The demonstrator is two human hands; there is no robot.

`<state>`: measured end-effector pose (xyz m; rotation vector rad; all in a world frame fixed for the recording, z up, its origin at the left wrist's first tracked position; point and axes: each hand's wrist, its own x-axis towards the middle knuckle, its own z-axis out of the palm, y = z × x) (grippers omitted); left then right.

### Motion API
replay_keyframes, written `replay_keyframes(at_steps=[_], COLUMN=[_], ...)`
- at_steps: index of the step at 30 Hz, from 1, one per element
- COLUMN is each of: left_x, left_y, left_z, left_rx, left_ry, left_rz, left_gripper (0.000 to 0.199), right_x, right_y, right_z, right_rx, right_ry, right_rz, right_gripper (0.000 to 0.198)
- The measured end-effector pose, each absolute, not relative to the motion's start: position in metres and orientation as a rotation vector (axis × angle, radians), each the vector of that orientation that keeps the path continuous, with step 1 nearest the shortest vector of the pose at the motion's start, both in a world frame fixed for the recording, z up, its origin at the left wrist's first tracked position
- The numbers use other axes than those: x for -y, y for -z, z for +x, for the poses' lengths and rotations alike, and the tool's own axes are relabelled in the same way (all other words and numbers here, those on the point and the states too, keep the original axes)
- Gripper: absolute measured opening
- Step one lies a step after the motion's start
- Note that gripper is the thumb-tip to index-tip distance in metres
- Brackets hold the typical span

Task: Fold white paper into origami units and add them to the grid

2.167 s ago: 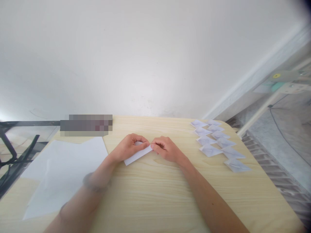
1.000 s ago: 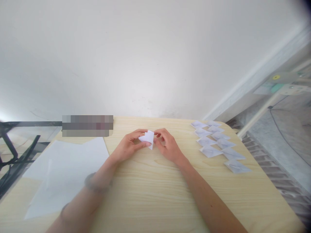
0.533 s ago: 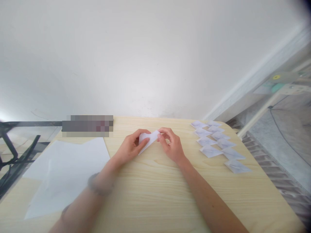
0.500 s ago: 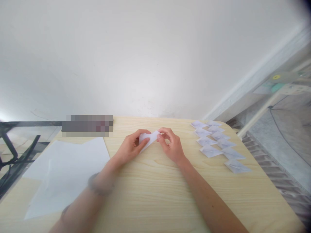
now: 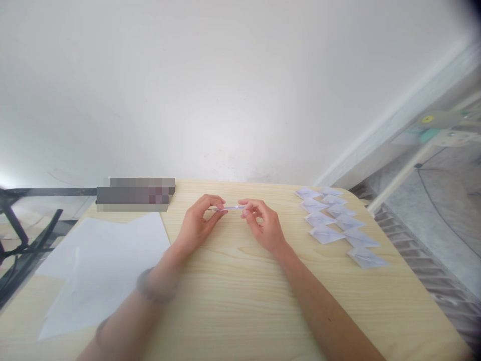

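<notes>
My left hand has hold of one end of the paper. The thumb and fingers close down on it in a small pinch, with a round gap behind them. My right hand pinches the other end in the same way — the thumb is near me, and the fingers curl over. The paper is thin and edge-on, like a little white line between my two hands, at the middle of the table. I can't tell if it touches the wood. A dark band goes round my left wrist. Big white sheets lie to my left, and my arm crosses over them. To my right are nine folded shapes — they make two rows, close together, with pointy ends.
</notes>
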<state>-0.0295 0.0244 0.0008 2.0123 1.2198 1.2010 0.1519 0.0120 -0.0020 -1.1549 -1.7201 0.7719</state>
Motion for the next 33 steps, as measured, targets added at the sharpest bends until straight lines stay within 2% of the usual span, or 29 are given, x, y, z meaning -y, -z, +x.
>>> replay_keyframes(at_steps=[5,8,17,33], left_x=[-0.0277,-0.0273,-0.0235,-0.0222], left_y=[0.0024,0.0034,0.0013,-0.0044], left_z=[-0.033,-0.0329,-0.03,-0.0297], left_rx=[-1.387,-1.326,-1.148,-1.188], left_ry=[-1.286,-1.275,-1.23,-1.155], left_rz=[2.302,2.328,2.204,2.01], left_gripper=[0.004,0.005,0.01,0.012], right_x=[-0.0141,-0.0146,-0.0151,-0.0182], right_y=[0.005,0.0058,0.0067,0.0084], right_z=[0.1523,0.1524,0.1528,0.1559], right_rx=[1.682,1.655,1.642,1.799], right_ry=[-0.862,-0.881,-0.849,-0.644], right_rz=[-1.151,-1.147,-1.139,-1.067], right_gripper=[0.012,0.014,0.018,0.015])
